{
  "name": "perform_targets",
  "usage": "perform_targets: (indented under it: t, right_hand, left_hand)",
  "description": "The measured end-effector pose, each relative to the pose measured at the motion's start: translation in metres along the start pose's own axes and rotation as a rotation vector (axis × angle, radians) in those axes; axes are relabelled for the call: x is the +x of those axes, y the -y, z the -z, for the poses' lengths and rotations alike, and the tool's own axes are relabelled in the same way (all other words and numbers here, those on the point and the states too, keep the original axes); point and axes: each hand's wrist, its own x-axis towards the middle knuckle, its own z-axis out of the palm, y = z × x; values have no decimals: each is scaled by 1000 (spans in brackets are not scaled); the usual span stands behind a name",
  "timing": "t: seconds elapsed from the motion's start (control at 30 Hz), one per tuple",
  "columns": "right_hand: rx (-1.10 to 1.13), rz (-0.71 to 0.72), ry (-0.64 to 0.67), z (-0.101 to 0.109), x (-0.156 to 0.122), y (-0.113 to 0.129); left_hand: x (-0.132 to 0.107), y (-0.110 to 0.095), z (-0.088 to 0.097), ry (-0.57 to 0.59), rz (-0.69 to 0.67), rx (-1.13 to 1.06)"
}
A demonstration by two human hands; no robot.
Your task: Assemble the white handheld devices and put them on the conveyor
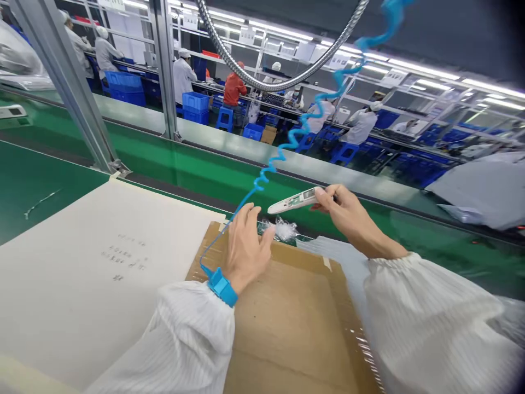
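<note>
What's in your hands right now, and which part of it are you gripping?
The right hand holds a white plastic device by its end nearest that hand, with a green circuit board showing. The left hand appears empty.

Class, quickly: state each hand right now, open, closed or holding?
Left hand: open, fingers loosely curled, holding nothing.
Right hand: closed, holding a white plastic handheld device.

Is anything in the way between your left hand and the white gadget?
Nothing visible blocks the left hand from the white device in the right hand. Crumpled clear plastic lies below the gap; the blue coiled cord passes beside it.
</note>
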Motion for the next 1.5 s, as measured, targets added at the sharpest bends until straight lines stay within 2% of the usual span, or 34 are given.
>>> perform_targets:
  t: [0.07,0.13,0.2,0.23,0.27,0.4,0.5,0.6,0.67,0.77,0.83,0.87,0.97,1.03,1.1,1.17,1.23,1.33,1.37,1.43,1.5]
  right_hand:
    - [198,-2,188,7,-30,11]
    - [326,-33,294,9,-55,14]
    - [322,-58,298,9,-74,9]
    - [272,-48,268,8,-80,5]
    - [200,-22,229,7,-84,1]
    - [-87,187,74,2,-88,-13]
    - [-293,334,-47,-2,-83,-17]
    - [-488,390,-107,-8,-79,-17]
    - [-581,405,-109,-13,-81,-14]
    - [-563,445,-4,-23,-82,-11]
    - [-488,397,54,-31,-77,-14]
    - [-484,331,51,-36,-72,-18]
    - [-579,131,17,-52,-54,-38]
    - [-626,96,29,-56,-46,-51]
    - [-629,118,33,-47,-45,-61]
    - [-657,137,24,-21,-52,-68]
    - [-768,105,-2,17,-62,-76]
    - [-1123,-71,-82,78,-75,-94]
    - [-1214,-107,-67,94,-78,-101]
    - [-1289,-153,-18,116,-80,-114]
    - [-1287,-156,18,126,-80,-121]
  left_hand:
    - [2,-4,3,60,21,-151]
    - [2,-8,6,267,98,-288]
    - [0,-12,9,523,193,-367]
    - [-1,-14,10,598,225,-371]
    - [-2,-15,10,622,241,-354]
    - [-4,-19,10,506,205,-192]
    - [-3,-18,8,477,158,-119]
    - [-3,-14,4,471,147,-86]
    - [0,-10,3,422,217,-58]
    - [7,-3,5,185,393,-61]
    - [11,1,7,44,471,-160]
    - [13,2,9,14,495,-241]
    - [15,1,11,39,530,-481]
    - [14,-3,11,57,516,-581]
    - [14,-6,11,64,494,-661]
    - [14,-9,11,65,479,-733]
    - [14,-11,12,74,464,-773]
    - [12,-13,11,161,454,-818]
    - [11,-13,10,201,458,-842]
    - [9,-14,8,267,471,-895]
    - [7,-14,7,308,467,-925]
